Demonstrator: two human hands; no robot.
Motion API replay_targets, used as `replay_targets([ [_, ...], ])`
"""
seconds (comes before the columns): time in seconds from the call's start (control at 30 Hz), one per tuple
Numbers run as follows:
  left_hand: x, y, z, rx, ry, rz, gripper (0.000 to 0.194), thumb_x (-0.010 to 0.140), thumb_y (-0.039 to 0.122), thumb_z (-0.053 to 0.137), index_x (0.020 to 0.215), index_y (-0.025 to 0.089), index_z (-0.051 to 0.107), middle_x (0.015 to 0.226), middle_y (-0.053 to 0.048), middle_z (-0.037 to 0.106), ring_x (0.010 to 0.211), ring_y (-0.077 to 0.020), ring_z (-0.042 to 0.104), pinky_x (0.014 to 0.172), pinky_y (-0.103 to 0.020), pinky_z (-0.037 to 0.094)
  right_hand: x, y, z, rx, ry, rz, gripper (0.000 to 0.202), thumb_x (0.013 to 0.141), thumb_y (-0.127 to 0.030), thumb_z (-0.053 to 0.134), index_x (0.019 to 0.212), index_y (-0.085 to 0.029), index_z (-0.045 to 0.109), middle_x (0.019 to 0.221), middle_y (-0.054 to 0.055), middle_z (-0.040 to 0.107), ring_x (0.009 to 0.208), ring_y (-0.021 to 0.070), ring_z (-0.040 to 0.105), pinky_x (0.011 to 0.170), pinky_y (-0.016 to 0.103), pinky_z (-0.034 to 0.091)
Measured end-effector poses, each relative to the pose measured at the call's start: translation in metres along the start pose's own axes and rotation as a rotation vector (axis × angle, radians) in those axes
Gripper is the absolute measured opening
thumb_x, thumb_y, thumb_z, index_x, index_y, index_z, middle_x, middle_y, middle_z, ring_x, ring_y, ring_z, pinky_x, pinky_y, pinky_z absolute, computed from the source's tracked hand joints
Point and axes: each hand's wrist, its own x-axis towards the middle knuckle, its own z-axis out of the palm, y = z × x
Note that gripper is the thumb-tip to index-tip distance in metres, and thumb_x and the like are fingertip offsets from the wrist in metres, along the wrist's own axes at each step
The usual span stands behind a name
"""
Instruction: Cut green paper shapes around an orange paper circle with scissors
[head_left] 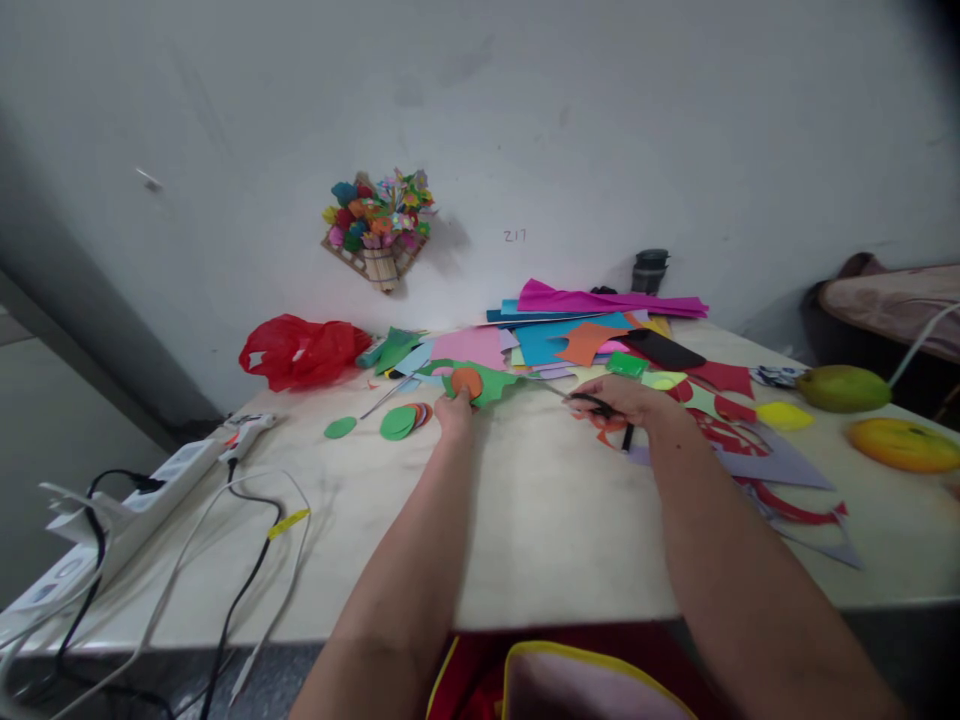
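Observation:
Pinched in my left hand [456,408] are a round orange paper disc [466,383] and a green paper sheet [499,383] with a ragged cut edge; the disc lies against the green sheet. My right hand [619,398] is closed around the black handles of a pair of scissors [592,402], whose blades point left toward the green sheet. Whether the blades touch the sheet I cannot tell. Left of my left hand lie a stack of green discs [397,423], a few orange discs [424,413] beside it, and a single green disc [340,428].
Coloured sheets [469,347] and a black phone [664,348] lie along the back. Paper scraps [795,505] and fruit [904,444] are at right. A red plastic bag [304,352] sits back left. A power strip [161,490] with trailing cables [259,570] crosses the left side.

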Motion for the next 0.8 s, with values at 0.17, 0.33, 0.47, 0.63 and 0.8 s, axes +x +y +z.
replay_targets([
  [0.17,-0.002,0.000,0.001,-0.022,-0.061,-0.016,0.011,0.077,0.014,0.072,0.072,0.014,0.062,0.066,-0.006,0.066,0.058,-0.0179,0.067,0.058,-0.028,0.056,0.004,-0.006,0.012,0.197,-0.354,-0.054,0.015,0.078,-0.029,0.063,0.079,-0.014,0.063,0.053,0.000,0.058,0.037,0.0071,0.044,0.032,0.018,0.022],
  [0.33,-0.010,0.003,0.002,-0.014,-0.161,0.002,0.008,0.079,0.014,0.069,0.072,0.012,0.065,0.072,-0.008,0.070,0.060,-0.0184,0.068,0.057,-0.027,0.054,0.008,-0.011,0.032,0.140,-0.471,-0.064,0.016,0.083,-0.029,0.062,0.083,-0.013,0.063,0.052,0.002,0.061,0.038,0.0094,0.051,0.032,0.018,0.030],
  [0.47,-0.010,0.002,0.000,0.015,-0.184,0.013,0.008,0.077,0.017,0.071,0.072,0.012,0.067,0.077,-0.011,0.073,0.065,-0.0207,0.070,0.058,-0.029,0.054,0.014,-0.007,0.035,0.119,-0.481,-0.050,0.022,0.086,-0.035,0.063,0.085,-0.013,0.064,0.051,0.002,0.061,0.036,0.0097,0.051,0.031,0.018,0.032],
  [0.63,-0.008,0.001,-0.001,-0.057,-0.246,0.010,0.006,0.076,0.016,0.071,0.078,0.011,0.068,0.081,-0.011,0.074,0.068,-0.0199,0.070,0.065,-0.031,0.057,0.016,-0.003,0.035,0.090,-0.472,-0.049,0.023,0.088,-0.037,0.063,0.084,-0.014,0.064,0.052,0.001,0.062,0.037,0.0088,0.051,0.033,0.018,0.036],
  [0.8,-0.014,0.008,0.000,-0.088,-0.269,0.001,0.002,0.078,0.014,0.069,0.078,0.012,0.068,0.077,-0.008,0.073,0.071,-0.0186,0.070,0.070,-0.031,0.057,0.017,-0.002,0.035,0.101,-0.452,-0.079,0.022,0.088,-0.035,0.063,0.085,-0.013,0.065,0.054,0.002,0.063,0.038,0.0089,0.053,0.034,0.018,0.035],
])
